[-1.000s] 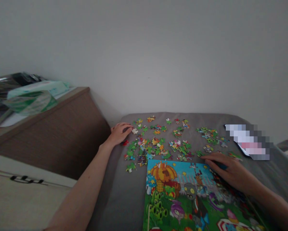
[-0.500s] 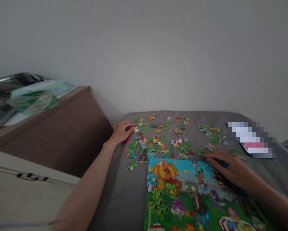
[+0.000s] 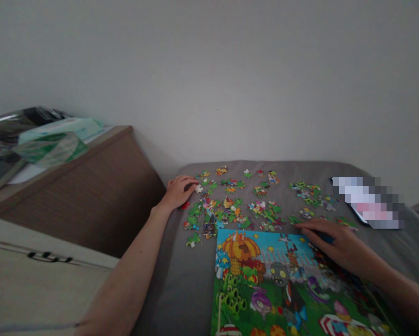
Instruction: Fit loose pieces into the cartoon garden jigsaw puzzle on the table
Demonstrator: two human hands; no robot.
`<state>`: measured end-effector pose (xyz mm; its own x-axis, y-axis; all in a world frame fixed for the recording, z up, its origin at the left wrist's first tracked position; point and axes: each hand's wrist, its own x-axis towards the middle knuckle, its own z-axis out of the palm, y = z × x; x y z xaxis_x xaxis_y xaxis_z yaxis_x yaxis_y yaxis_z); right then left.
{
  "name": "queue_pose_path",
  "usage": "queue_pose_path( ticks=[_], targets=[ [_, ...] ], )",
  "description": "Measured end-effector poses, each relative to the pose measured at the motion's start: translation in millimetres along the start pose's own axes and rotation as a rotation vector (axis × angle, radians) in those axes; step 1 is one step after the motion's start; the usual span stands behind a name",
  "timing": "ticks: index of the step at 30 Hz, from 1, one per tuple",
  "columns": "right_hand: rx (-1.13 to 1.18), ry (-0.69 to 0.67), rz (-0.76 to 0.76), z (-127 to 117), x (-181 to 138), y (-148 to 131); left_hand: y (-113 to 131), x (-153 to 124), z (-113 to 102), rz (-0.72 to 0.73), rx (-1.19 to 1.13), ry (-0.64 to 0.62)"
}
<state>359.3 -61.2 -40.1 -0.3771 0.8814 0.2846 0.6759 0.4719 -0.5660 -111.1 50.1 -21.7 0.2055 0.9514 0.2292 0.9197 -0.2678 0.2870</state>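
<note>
Loose jigsaw puzzle pieces lie scattered over a grey cloth-covered surface. At their left edge rests my left hand, thumb and fingers closed on a pale puzzle piece. My right hand reaches in from the right, thumb and forefinger drawn together at a green puzzle piece; how firmly they grip it is hard to see. Partly beneath that hand is a colourful cartoon picture board, showing a pumpkin house and a grey zombie figure. The right forearm covers its right side.
A phone-like object with a blurred screen lies at the right of the grey surface. On the left stands a brown cabinet with a green-and-white plastic packet on top. A plain wall rises behind.
Both hands keep their places at the same pieces. The whole view has shifted very slightly, with everything a touch further right.
</note>
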Motion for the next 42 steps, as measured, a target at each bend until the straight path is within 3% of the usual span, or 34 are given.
queue_pose_path(
  ticks=[3, 8, 11, 21, 27, 30, 36, 42],
  targets=[
    [0.007, 0.001, -0.001, -0.6, 0.2, -1.4, 6.2, -2.3, -8.3, 0.038, -0.027, -0.033],
    [0.000, 0.005, 0.013, -0.1, -1.4, 0.9, 15.2, -7.1, -17.3, 0.152, -0.098, -0.241],
    [-0.004, -0.002, 0.012, -0.1, -2.6, 2.6, 16.9, -8.3, -16.3, 0.166, -0.125, -0.282],
    [-0.012, -0.015, -0.004, -0.6, -2.4, 3.9, 35.9, 1.1, 7.0, 0.117, -0.154, -0.075],
    [-0.015, -0.018, -0.008, -1.2, -3.4, 5.8, 49.1, 0.2, 8.7, 0.136, -0.234, -0.071],
    [-0.012, -0.010, -0.005, -0.6, -4.8, 8.5, 45.6, -5.1, -3.6, 0.143, -0.279, -0.144],
    [-0.006, -0.006, 0.001, -0.5, -5.4, 8.4, 44.7, -16.6, -24.6, 0.196, -0.302, -0.420],
    [-0.019, -0.014, 0.004, -2.4, -3.7, 5.7, 49.2, -14.1, -17.4, 0.222, -0.256, -0.450]
  ],
)
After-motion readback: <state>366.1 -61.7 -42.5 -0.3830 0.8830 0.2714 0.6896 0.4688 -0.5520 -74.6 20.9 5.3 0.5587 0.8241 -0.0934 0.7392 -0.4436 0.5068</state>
